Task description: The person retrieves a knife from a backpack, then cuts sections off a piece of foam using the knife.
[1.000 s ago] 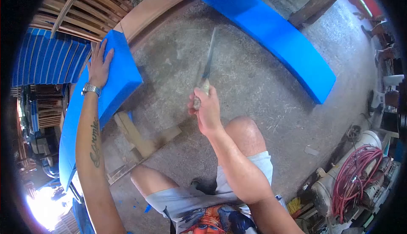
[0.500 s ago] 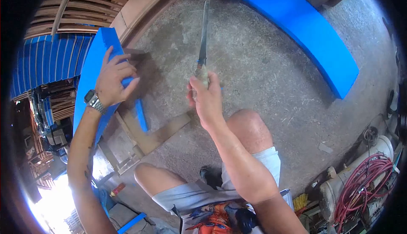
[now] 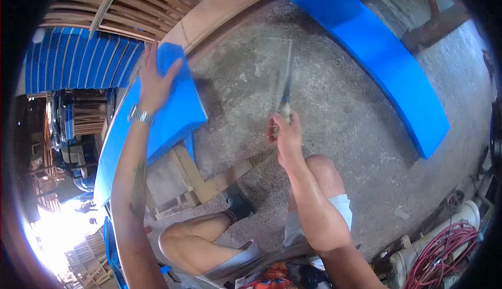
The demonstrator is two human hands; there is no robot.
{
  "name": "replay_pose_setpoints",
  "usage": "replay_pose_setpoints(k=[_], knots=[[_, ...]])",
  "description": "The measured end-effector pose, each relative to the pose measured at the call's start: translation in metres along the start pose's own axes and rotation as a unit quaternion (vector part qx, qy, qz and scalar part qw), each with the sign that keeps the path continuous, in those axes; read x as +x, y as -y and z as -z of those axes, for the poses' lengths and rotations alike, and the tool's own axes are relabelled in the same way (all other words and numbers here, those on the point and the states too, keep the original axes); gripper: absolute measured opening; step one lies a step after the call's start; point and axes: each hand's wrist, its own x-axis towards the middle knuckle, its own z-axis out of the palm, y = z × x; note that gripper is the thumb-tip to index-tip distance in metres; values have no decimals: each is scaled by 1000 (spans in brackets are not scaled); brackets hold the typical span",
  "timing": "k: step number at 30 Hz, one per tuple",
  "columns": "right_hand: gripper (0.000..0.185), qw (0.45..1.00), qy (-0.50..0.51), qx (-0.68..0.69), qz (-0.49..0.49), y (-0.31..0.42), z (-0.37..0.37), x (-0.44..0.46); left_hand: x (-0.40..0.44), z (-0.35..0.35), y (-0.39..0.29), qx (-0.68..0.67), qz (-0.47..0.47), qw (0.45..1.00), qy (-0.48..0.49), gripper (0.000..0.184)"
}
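My left hand [image 3: 156, 86] lies with its fingers spread on the upper end of a blue foam piece [image 3: 180, 114] at the left. My right hand [image 3: 286, 132] is wrapped round the handle of a long thin knife [image 3: 288, 74], whose blade points up and away over the concrete floor. The blade is slightly blurred and touches nothing that I can make out. A wooden frame [image 3: 201, 187] shows partly under the foam, with a narrow blue strip [image 3: 189, 145] beside it.
A long curved blue foam piece [image 3: 376, 61] stretches across the upper right. Behind my left hand are a curved tan board [image 3: 225, 9], wooden slats [image 3: 141, 6] and stacked blue pieces [image 3: 78, 59]. A coiled red hose [image 3: 444, 257] lies on a tank at lower right.
The near foam piece turned under my left hand, whose fingers went from curled at its edge to spread on top. My right hand still holds the knife. The whole view has shifted.
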Motion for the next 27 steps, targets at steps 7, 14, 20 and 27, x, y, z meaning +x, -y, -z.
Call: replay_pose_setpoints(k=[7, 14, 20, 27], knots=[[29, 999, -13, -41, -20, -3, -8, 8, 10, -16, -34, 201, 174, 956, 120, 100], [14, 998, -3, -57, -33, -26, -15, 18, 8, -29, -52, 191, 226, 952, 75, 86], [18, 995, -7, -98, -5, -43, -12, 28, 0, -15, -53, 66, 208, 976, 7, 82], [24, 986, -31, -148, 75, -47, 3, 44, -90, 77, 25, 15, 104, 976, -192, 84]])
